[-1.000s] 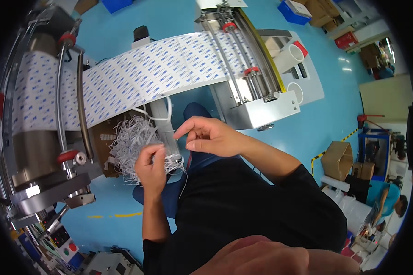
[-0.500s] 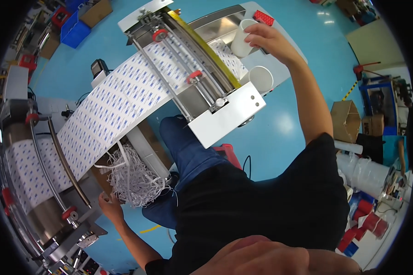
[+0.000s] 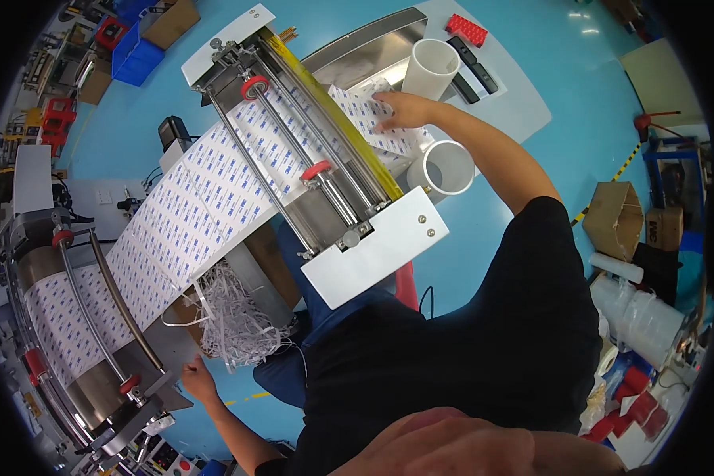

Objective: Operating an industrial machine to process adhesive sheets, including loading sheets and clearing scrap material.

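1. Holds the left grip [image 3: 199,381] low by the lower end of the dark rod [image 3: 122,305]; cannot tell whether spread or pressed together. Well apart from the printed sheet.
2. Just beyond and to the right of it, loose white shreds [image 3: 238,321], heaped below the long printed strip [image 3: 190,186].
3. Farther out, the white end plate [image 3: 373,258] of the roller machine, then the nearer white tube [image 3: 454,170], mouth up, on the body side of the right wrist.
4. Reaches past these with the right grip [image 3: 407,110], much the closer of the two; spreads thumb and fingers apart, pointing left. Cannot tell whether pressing on paper.
5. Under and left of those fingertips, the printed sheet [image 3: 357,109], beside the yellow bar [image 3: 333,111]; long axis along that bar, crosswise to the fingers.
6. Farthest: another white tube [image 3: 426,79], a metal tray [image 3: 365,46], a red block [image 3: 466,30].
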The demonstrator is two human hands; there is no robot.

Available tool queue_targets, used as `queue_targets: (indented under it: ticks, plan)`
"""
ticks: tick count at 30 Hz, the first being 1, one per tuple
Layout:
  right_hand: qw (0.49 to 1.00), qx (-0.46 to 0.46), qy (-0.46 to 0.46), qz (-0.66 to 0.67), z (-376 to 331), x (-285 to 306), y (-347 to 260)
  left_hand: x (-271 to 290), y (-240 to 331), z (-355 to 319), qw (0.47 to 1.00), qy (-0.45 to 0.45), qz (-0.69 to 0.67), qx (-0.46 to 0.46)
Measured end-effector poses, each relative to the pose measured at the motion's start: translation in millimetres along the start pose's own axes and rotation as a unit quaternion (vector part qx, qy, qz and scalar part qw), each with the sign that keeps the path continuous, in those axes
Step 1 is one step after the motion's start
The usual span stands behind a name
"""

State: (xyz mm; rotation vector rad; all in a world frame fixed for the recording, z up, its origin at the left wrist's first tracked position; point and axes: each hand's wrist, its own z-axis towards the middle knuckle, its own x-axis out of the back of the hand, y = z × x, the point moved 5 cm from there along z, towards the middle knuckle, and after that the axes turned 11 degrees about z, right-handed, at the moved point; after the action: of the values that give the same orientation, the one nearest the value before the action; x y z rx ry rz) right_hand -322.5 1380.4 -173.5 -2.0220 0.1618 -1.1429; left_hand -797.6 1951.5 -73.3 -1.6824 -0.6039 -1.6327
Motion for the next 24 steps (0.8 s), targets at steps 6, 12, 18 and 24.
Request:
queue_targets:
  ticks: [6, 12, 18, 24]
  plan:
    - [0.981, -0.083, -0.03, 0.174, 25, 4, 8, 10, 4, -10, 1.0, 0.015, -0.015, 0.003]
    - [0.996, -0.057, 0.001, 0.07, 38, 12, 4, -7, -19, -12, 0.994, 0.079, -0.053, -0.053]
    - [0.998, -0.053, -0.003, 0.023, -9, 48, -32, 5, 10, 2, 0.998, 0.038, -0.058, -0.01]
    - [0.975, 0.005, 0.222, -0.019, -71, 99, -61, 13, 28, 15, 0.992, 0.067, -0.108, -0.021]
